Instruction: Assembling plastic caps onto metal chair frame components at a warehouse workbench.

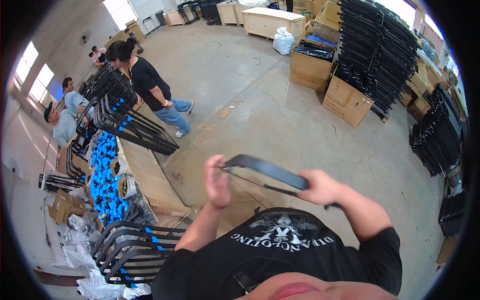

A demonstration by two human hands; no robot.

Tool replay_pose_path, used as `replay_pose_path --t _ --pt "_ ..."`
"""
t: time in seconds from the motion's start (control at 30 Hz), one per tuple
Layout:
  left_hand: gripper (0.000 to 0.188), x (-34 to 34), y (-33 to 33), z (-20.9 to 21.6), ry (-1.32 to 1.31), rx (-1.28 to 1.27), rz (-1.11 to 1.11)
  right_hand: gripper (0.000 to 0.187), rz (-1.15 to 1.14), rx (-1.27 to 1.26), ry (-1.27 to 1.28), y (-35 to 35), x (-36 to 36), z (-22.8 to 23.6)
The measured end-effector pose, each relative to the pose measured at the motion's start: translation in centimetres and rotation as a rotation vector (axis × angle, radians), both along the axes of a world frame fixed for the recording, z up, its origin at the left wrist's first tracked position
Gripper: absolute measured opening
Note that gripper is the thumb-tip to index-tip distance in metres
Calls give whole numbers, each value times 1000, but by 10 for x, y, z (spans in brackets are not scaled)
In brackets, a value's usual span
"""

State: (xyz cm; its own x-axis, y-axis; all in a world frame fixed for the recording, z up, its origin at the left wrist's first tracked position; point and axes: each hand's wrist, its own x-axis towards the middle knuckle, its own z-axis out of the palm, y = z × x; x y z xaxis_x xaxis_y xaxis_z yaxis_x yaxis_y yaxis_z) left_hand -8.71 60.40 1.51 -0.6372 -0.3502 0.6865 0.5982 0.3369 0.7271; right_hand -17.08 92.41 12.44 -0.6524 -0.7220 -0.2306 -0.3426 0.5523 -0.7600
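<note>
In front of my chest I hold a black bent metal frame [267,170], with a broad upper bar and a thinner bar below it. My right hand [322,189] is closed around its right end. At the other end, my left hand [217,182] is raised with fingers stretched upward, and the frame's tip meets it near the fingertips; motion blurs the contact. To my left, several black bent tubes with blue pieces [142,250] lie at the near end of a long wooden bench [145,170]. A heap of blue parts [105,175] covers part of the bench.
Co-workers stand along the bench, one in a black shirt [145,75] on its near side. More black frames [132,122] rest across its far part. Cartons [347,100] and a tall stack of black frames [377,50] stand right of the concrete floor [240,100]; a wooden crate [272,24] is farther back.
</note>
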Motion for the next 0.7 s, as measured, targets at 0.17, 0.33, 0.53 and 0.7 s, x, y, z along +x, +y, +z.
replay_pose_path --t 0.17,0.33,0.53,0.7 --pt "27 48 -20 12 -225 -133 396 30 585 100 132 -117 -61 -16" --pt "26 106 -17 -50 -419 37 751 30 902 142 282 -199 -75 -65" --pt "32 134 -15 -115 -415 52 1062 28 1165 40 506 -289 -75 -88" --pt "33 153 -60 -108 -378 274 1273 51 945 -558 665 -359 -89 -75"
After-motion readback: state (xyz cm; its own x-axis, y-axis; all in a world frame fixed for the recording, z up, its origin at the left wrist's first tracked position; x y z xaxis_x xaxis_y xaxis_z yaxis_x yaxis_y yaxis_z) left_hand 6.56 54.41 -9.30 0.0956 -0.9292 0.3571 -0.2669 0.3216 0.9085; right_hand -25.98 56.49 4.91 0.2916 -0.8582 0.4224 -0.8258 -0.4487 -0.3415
